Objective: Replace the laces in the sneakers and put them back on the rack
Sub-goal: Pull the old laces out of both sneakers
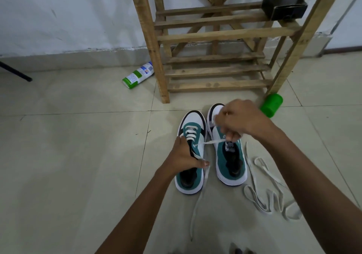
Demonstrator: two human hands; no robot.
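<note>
Two teal, white and black sneakers stand side by side on the tiled floor [78, 146], toes toward the rack. Left sneaker [191, 155]: white lace [195, 200] already threaded through the front eyelets in several flat bars. Right sneaker [229, 159]: no lace seen in the eyelets; tongue label visible.

Left hand [184, 157] sits on the outer side of the left sneaker at mid-eyelet level, fingers curled and thumb pressed down over the lace at the shoe's inner edge. From under that thumb one end of the lace trails down across the tiles toward the viewer.

Right hand [238, 121] hangs above the forepart of the right sneaker, fingers bunched into a pinch on the other end of the same lace. That stretch runs taut and nearly level from the left sneaker's eyelets across the gap between the shoes to the pinching fingers.

A second white lace [268, 197] lies loose in loops on the floor just right of the right sneaker, touching neither hand.

Wooden slatted shoe rack [215, 38] stands beyond the toes against the white wall; black box [284, 5] on an upper shelf at right. Green plastic cup [271, 105] lies on its side by the rack's front right leg, near the right hand. White-and-green bottle [139, 75] lies on the floor beside the rack's left leg.
</note>
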